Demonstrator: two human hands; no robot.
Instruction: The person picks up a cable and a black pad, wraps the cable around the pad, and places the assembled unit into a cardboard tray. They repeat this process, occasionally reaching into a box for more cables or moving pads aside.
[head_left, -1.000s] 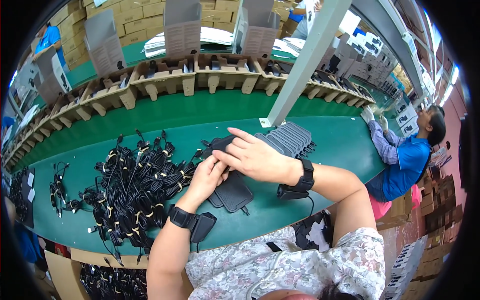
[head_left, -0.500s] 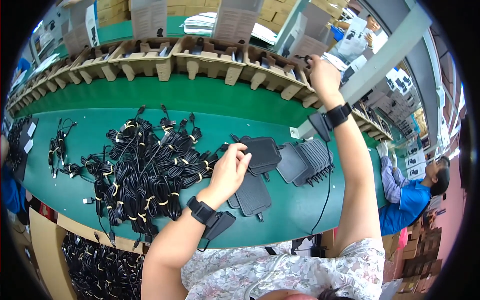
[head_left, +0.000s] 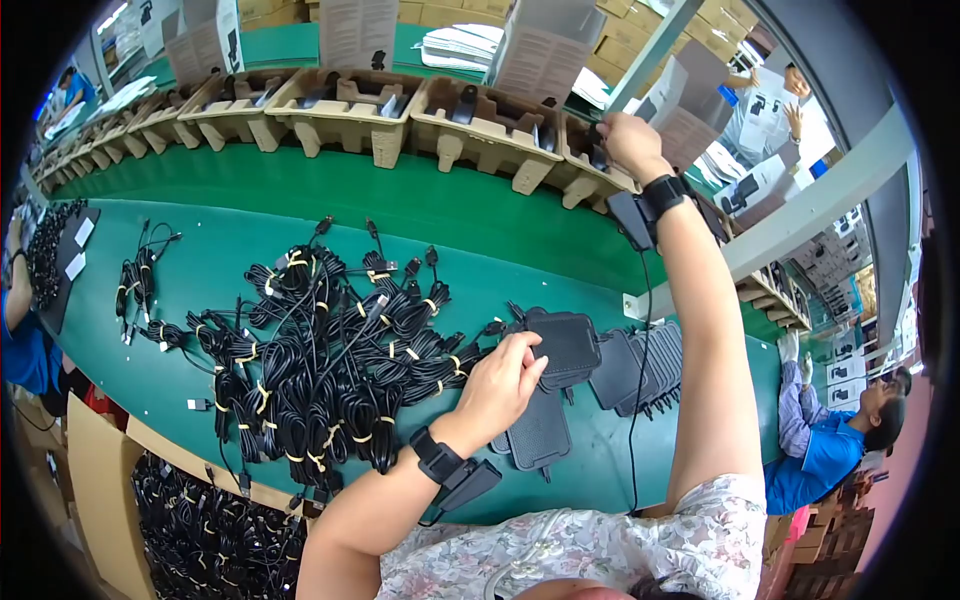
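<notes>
The right hand (head_left: 628, 142) has risen to a pulp tray (head_left: 590, 170) at upper right, grip unclear; left hand (head_left: 500, 385) fingers curl on a black adapter (head_left: 568, 345) at centre.

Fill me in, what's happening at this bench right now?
A person is working at a green table. The left hand rests on a black adapter beside a row of more adapters. The right hand reaches up into a cardboard pulp tray on the raised line at the back. A heap of bundled black cables lies to the left. Other workers sit nearby.
</notes>
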